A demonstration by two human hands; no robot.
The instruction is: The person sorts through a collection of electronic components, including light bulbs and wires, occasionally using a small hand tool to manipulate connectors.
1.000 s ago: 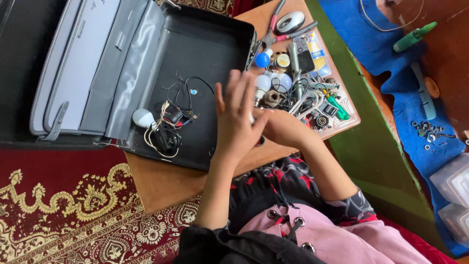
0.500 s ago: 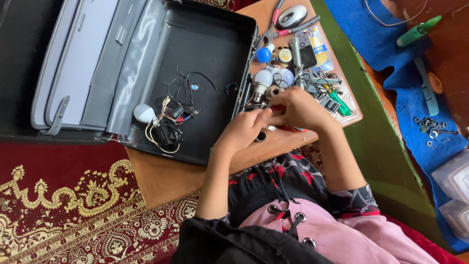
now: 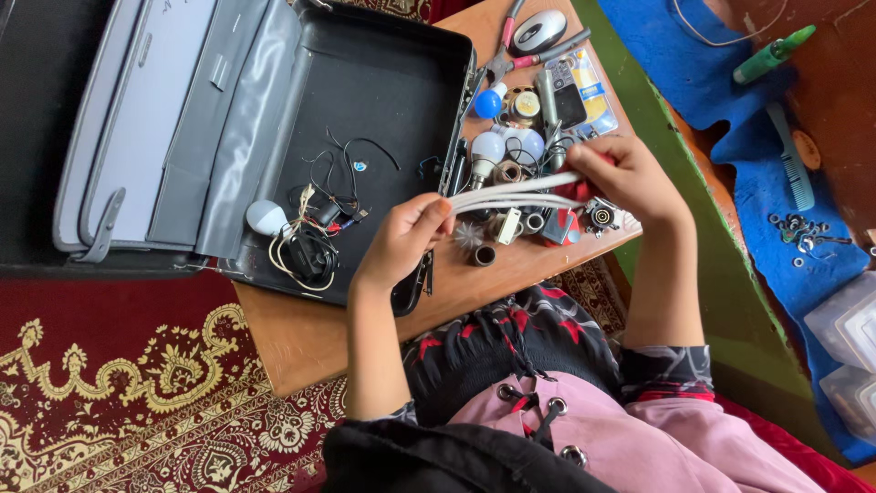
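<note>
My left hand (image 3: pixel 401 239) and my right hand (image 3: pixel 628 175) hold the two ends of a bundle of white cable (image 3: pixel 511 192), stretched between them above the small wooden table (image 3: pixel 301 338). The left hand hovers at the open black case's (image 3: pixel 383 82) near right corner. The right hand is over a heap of small parts, with something red (image 3: pixel 577 190) at its fingers. Under the cable lie a small metal cylinder (image 3: pixel 483 255) and other bits.
Inside the case are a white bulb (image 3: pixel 266 217) and tangled wires (image 3: pixel 315 246). Bulbs (image 3: pixel 490 146), pliers (image 3: pixel 500 64), a mouse (image 3: pixel 538 32) and a phone (image 3: pixel 568 96) crowd the table's far right. A blue cloth (image 3: pixel 730 110) with a green bottle (image 3: pixel 771 53) and a comb (image 3: pixel 790 155) lies to the right.
My hands were close together over the table's edge; they have moved apart, the right one going right, drawing the white cable out between them.
</note>
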